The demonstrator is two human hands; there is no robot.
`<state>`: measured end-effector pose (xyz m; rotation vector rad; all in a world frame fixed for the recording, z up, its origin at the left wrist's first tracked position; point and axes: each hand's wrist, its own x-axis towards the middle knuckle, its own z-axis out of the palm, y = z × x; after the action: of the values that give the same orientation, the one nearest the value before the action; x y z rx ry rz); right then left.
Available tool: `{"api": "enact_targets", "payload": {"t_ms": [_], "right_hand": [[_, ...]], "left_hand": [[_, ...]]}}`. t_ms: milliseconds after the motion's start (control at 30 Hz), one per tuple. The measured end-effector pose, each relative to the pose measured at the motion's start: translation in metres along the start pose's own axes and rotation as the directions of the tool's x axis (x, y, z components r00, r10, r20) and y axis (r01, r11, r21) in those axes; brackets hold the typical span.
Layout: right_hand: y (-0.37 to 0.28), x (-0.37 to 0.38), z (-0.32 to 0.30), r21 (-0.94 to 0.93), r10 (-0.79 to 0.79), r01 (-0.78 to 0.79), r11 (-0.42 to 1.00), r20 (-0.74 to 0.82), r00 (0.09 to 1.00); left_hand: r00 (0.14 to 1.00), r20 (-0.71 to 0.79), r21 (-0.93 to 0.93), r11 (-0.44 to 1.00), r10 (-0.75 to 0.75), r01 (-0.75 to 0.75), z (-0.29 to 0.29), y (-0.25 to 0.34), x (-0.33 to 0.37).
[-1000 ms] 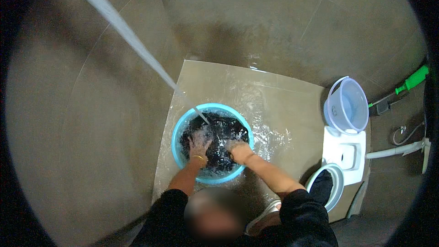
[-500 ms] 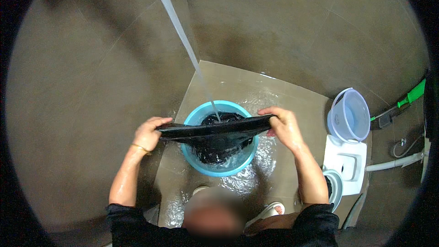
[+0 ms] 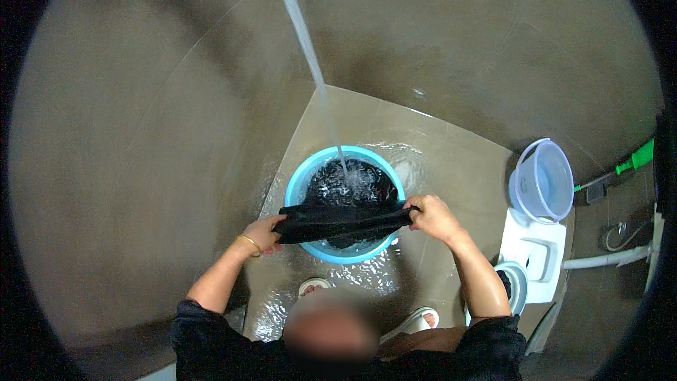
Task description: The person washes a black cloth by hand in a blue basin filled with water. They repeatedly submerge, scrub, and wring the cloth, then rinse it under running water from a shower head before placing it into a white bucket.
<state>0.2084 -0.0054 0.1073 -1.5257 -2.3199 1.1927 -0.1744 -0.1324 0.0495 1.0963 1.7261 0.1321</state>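
Observation:
A wet black cloth garment [image 3: 338,223] is stretched sideways across the near part of a round blue basin [image 3: 299,182]. At its left end my left hand [image 3: 265,231], with a thin gold bangle at the wrist, is closed on the fabric. My right hand [image 3: 431,216] pinches the other end beside the basin's right rim. More dark cloth [image 3: 367,176] lies in the water inside the basin. From above, a stream of water [image 3: 305,35] pours into the basin and churns its surface. What kind of garment it is, I cannot tell.
To the right stands a pale violet bucket [image 3: 551,180] behind a white squat toilet [image 3: 557,240]. A smaller grey-blue basin [image 3: 519,289] with something dark in it is nearer me. A green-handled brush [image 3: 637,158] leans at the far right. Water runs over the tiled floor [image 3: 444,148].
Both hands have come lower and closer together, bringing the black garment toward me. It now sags less widely, and more of the basin's far side and the falling water shows.

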Motion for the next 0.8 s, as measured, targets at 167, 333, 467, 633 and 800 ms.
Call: {"api": "enact_targets", "payload": {"t_ms": [167, 333, 467, 633, 800], "right_hand": [[0.007, -0.01, -0.014, 0.009, -0.149, 0.149, 0.989, 0.076, 0.986], [-0.003, -0.011, -0.003, -0.113, -0.344, 0.347, 0.931, 0.045, 0.938], [0.003, -0.005, 0.018, -0.32, -0.216, 0.197, 0.927, -0.026, 0.976], [0.028, -0.004, 0.024, -0.46, -0.258, 0.182, 0.869, -0.108, 0.96], [0.047, -0.001, -0.006, -0.08, -0.351, 0.345, 0.935, -0.347, 0.87]], "left_hand": [[0.976, 0.102, -0.654, 0.752, 0.194, -0.081, -0.004, 0.013, -0.002], [0.898, -0.148, -0.598, 0.686, 0.415, -0.415, 0.006, 0.016, 0.006], [0.763, -0.443, 0.242, 0.882, 0.47, -0.404, 0.023, 0.021, 0.009], [0.545, -0.509, 0.566, 0.736, 0.666, -0.371, 0.03, 0.029, -0.005], [0.519, -0.409, 0.481, 0.661, 0.751, -0.577, 0.018, 0.034, -0.026]]}}
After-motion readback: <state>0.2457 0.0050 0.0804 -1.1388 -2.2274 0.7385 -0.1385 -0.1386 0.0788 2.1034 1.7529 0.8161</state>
